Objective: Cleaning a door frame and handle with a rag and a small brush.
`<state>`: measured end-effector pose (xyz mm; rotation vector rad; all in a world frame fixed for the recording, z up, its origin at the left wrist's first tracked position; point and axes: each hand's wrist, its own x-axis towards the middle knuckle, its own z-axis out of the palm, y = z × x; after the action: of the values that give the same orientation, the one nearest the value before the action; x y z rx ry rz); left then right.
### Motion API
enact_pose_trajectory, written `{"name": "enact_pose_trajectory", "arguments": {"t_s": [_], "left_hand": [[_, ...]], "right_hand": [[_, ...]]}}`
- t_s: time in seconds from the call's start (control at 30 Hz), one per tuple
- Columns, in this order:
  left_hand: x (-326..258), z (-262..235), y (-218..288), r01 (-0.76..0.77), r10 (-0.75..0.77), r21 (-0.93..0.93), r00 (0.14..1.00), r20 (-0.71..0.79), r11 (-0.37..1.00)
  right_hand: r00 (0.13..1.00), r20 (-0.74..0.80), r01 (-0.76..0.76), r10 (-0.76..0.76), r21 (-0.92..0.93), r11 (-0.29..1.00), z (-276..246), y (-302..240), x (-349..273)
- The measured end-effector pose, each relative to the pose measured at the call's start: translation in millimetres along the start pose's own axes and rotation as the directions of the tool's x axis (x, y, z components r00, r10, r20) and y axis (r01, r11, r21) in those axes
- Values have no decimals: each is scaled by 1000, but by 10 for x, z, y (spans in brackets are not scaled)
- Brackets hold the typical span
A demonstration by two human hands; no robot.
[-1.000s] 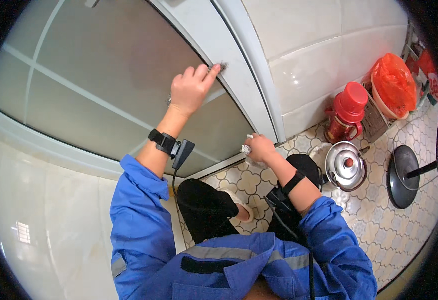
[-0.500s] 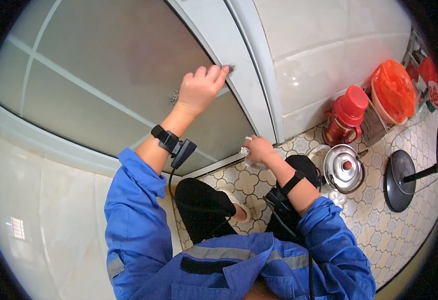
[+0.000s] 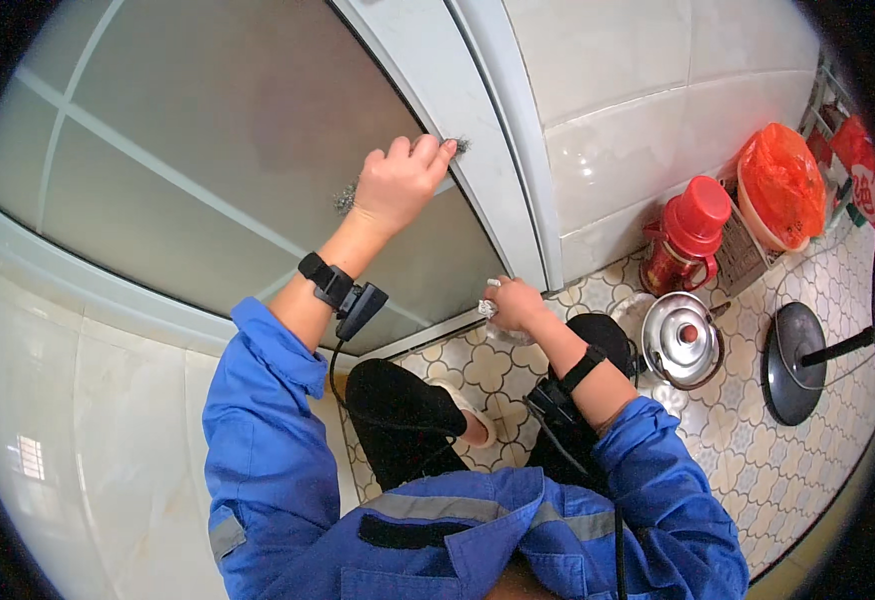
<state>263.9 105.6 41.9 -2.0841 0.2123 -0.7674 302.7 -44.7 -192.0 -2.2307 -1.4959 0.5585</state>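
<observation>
Left hand (image 3: pixel 396 190) grasps steel wool (image 3: pixel 346 197), likely for pressure on door frame (image 3: pixel 490 190); right hand (image 3: pixel 520 306) clutches white wad (image 3: pixel 487 308).

Your jacket (image 3: pixel 478 545) is blue — cuffs (image 3: pixel 298 345) turned back — with a grey reflective band (image 3: pixel 438 506) and a black strip (image 3: pixel 408 532) across the front at 6 o'clock, and a grey patch (image 3: pixel 227 537) on the left sleeve (image 3: pixel 268 430) at 7 o'clock. Black wrist straps (image 3: pixel 324 282) at 9 and 4 o'clock carry black modules (image 3: pixel 363 312) with cables (image 3: pixel 333 372). Your trousers (image 3: pixel 398 405) are black.
</observation>
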Motion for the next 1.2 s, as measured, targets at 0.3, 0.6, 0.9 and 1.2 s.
{"name": "enact_pose_trajectory", "arguments": {"t_s": [0.3,0.6,0.9,1.2], "left_hand": [[24,-37,-39,40,-41,23,999,15,999],[247,-226,-415,74,-73,3,995,-69,997],[440,-410,-822,298,-287,0,918,-274,954],[303,-185,-630,237,-247,-69,919,-306,969]], "right_hand": [[999,15,34,-33,-35,999,-77,1,-9],[999,-52,31,11,743,668,-497,-161,-130],[947,-282,188,151,872,452,-1755,-285,-359],[856,-468,345,219,834,431,-2239,-349,-443]]}}
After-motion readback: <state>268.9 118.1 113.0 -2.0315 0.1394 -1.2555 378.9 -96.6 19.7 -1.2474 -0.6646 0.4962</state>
